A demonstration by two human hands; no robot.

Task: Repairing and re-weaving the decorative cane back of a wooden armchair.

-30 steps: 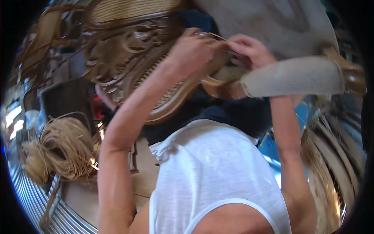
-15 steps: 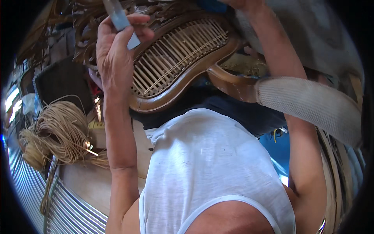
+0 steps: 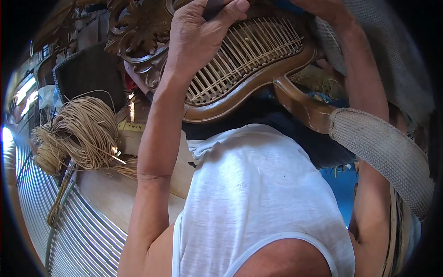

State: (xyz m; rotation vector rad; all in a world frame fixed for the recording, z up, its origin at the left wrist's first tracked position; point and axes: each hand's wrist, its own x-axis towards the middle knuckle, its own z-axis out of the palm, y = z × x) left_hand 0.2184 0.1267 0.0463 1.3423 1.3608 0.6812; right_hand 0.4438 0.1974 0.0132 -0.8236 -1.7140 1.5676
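Note:
My left hand [image 3: 203, 32] is raised in front of a carved wooden chair back [image 3: 217, 108] with a woven cane panel [image 3: 249, 55]. Its fingers are closed around a small grey tool [image 3: 216, 5] whose end is cut off by the top edge. The hand lies over the cane panel's upper left part, beside the carved leaf ornament [image 3: 138, 27]. My right hand [image 3: 320, 7] reaches up at the panel's upper right. Only its heel and wrist show, so its grip is hidden. A padded armrest [image 3: 383, 152] in beige weave crosses in front of my right forearm.
A loose coil of pale cane strands [image 3: 78, 134] lies at the left on a wooden board [image 3: 106, 194]. Corrugated metal sheet [image 3: 78, 235] runs below it. A dark woven chair [image 3: 87, 74] stands behind the coil. My white sleeveless shirt fills the lower middle.
Both hands were together at the chair frame a second ago. My left hand then came away holding the grey tool and now lies over the cane panel. My right hand rose to the top edge.

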